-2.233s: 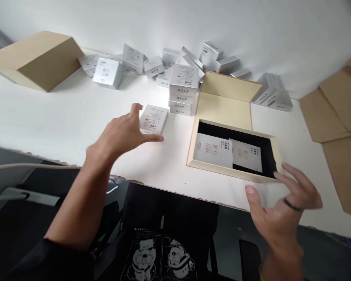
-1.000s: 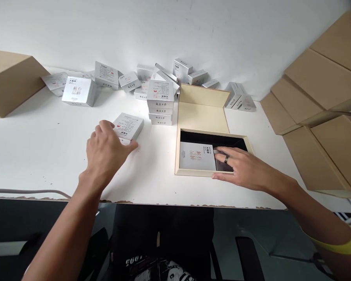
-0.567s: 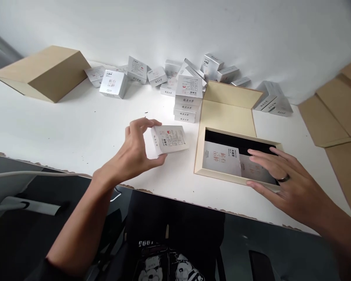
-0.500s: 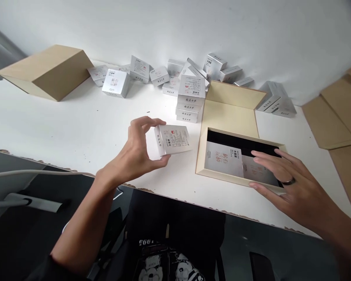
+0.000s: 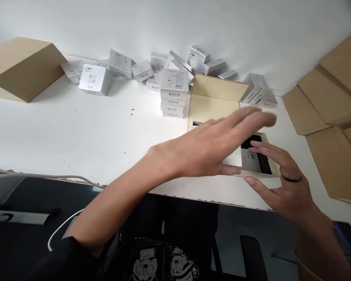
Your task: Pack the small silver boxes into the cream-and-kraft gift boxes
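Packing step, seemingly; left hand (image 5: pixel 207 150) half-covers a pale carton (image 5: pixel 234 159) at the open box (image 5: pixel 212 108), grip hidden, can't tell; right hand (image 5: pixel 289 187) nearby, thumb and fingers apart; next move likely calls for seating carton flat.

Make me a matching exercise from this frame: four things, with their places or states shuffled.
1. Left hand
2. Right hand
3. Stack of small silver boxes
4. Large brown box

A. At the far left of the table
B. Has a dark ring on it
C. Stretched across the cream box, hiding much of it
D. Just left of the raised lid

Pairs: 1-C, 2-B, 3-D, 4-A.
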A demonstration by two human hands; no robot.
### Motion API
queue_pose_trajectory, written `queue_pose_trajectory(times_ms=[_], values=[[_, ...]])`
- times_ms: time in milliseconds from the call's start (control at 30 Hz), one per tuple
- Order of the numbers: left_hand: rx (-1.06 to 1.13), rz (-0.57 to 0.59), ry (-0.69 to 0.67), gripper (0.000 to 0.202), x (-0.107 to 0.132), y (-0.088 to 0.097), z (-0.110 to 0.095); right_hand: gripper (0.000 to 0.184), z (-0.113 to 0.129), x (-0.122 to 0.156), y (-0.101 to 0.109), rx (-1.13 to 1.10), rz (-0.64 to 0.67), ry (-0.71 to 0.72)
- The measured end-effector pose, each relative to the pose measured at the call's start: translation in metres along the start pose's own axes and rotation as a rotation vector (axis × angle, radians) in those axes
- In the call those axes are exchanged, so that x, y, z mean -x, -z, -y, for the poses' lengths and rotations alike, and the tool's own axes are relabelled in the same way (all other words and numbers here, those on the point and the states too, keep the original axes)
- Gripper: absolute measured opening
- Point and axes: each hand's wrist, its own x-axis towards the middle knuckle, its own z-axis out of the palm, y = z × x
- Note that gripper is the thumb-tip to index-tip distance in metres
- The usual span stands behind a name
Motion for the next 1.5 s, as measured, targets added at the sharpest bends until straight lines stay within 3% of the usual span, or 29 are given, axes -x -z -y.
queue_pose_trajectory(times_ms=[67,167,300,400,467,567,667,733,833,933,1033,1100,1167,1367,1500], values=[[-0.111,0.189,0.094,0.08,-0.018,0.0,-0.004,0.083,0.002,-0.001,0.002,-0.011,-0.017,-0.002],[-0.206,0.289,0.241,0.08,-0.014,0.007,-0.004,0.083,-0.001,0.006,0.006,-0.033,-0.04,-0.025],[-0.278,0.237,0.324,0.059,0.025,0.023,0.006,0.084,-0.009,0.023,0.011,-0.087,-0.065,-0.105],[-0.259,0.191,0.335,0.045,0.042,0.024,0.013,0.078,-0.013,0.032,0.015,-0.116,-0.11,-0.158],[-0.222,0.193,0.372,0.046,0.034,0.013,0.01,0.076,-0.014,0.034,0.017,-0.143,-0.162,-0.16],[-0.224,0.247,0.355,0.064,-0.002,-0.018,-0.009,0.072,-0.012,0.03,0.02,-0.181,-0.221,-0.135],[-0.241,0.358,0.128,0.095,-0.04,-0.045,-0.038,0.064,-0.009,0.023,0.021,-0.123,-0.232,-0.138],[-0.27,0.313,0.097,0.109,-0.05,-0.051,-0.052,0.061,-0.007,0.02,0.02,-0.073,-0.228,-0.148],[-0.269,0.264,0.102,0.105,-0.042,-0.043,-0.051,0.061,-0.006,0.017,0.019,-0.083,-0.2,-0.143],[-0.294,0.249,0.155,0.097,-0.027,-0.029,-0.03,0.061,-0.006,0.011,0.019,-0.089,-0.055,-0.155],[-0.31,0.346,0.279,0.083,-0.02,-0.024,-0.006,0.06,-0.006,-0.002,0.02,0.001,0.284,-0.197],[-0.258,0.42,0.287,0.064,-0.019,-0.025,0.004,0.06,-0.006,-0.014,0.02,0.091,0.505,-0.222],[-0.208,0.441,0.29,0.055,-0.02,-0.027,0.01,0.057,-0.009,-0.026,0.019,0.161,0.646,-0.219],[-0.159,0.461,0.327,0.055,-0.02,-0.026,0.014,0.046,-0.015,-0.062,0.01,0.259,0.883,-0.23],[-0.156,0.474,0.321,0.06,-0.005,-0.019,0.012,0.047,-0.002,-0.068,0.002,0.307,0.913,-0.162]])
